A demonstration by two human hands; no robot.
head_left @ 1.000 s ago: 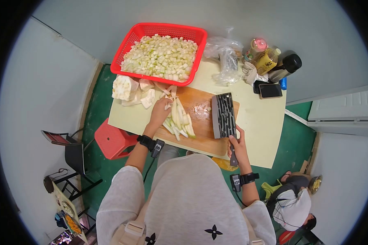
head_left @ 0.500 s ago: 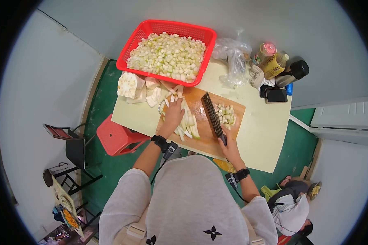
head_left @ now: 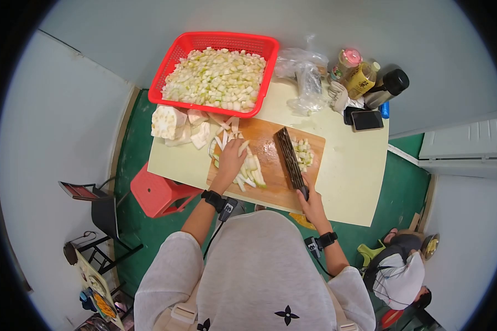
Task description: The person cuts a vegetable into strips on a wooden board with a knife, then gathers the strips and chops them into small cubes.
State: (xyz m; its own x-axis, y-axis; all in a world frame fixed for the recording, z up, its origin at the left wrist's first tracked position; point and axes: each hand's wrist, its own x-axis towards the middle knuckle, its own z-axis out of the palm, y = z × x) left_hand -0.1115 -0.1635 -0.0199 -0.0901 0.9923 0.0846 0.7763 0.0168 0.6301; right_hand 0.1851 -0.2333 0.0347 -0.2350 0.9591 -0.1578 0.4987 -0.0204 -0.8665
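My right hand [head_left: 311, 199] is wrapped round the handle of a dark cleaver [head_left: 290, 160], whose blade stands over the right part of the wooden cutting board [head_left: 265, 140]. Small white-green cubes [head_left: 303, 154] lie just right of the blade. My left hand [head_left: 231, 160] rests on the pale vegetable strips [head_left: 252, 171] at the board's left side; its fingers are bent over them, and what they grip is too small to tell. Big white chunks [head_left: 168, 122] sit on the table left of the board.
A red basket [head_left: 270, 71] of diced pieces stands behind the board. Plastic bags [head_left: 306, 77], bottles [head_left: 361, 80], a thermos [head_left: 389, 88] and a phone [head_left: 367, 120] are at the back right. A red stool [head_left: 154, 190] is at left; another person [head_left: 397, 276] sits at lower right.
The view has shifted slightly, so the basket and table appear a little further left. The cleaver is still in my right hand, and my left hand remains at the strips.
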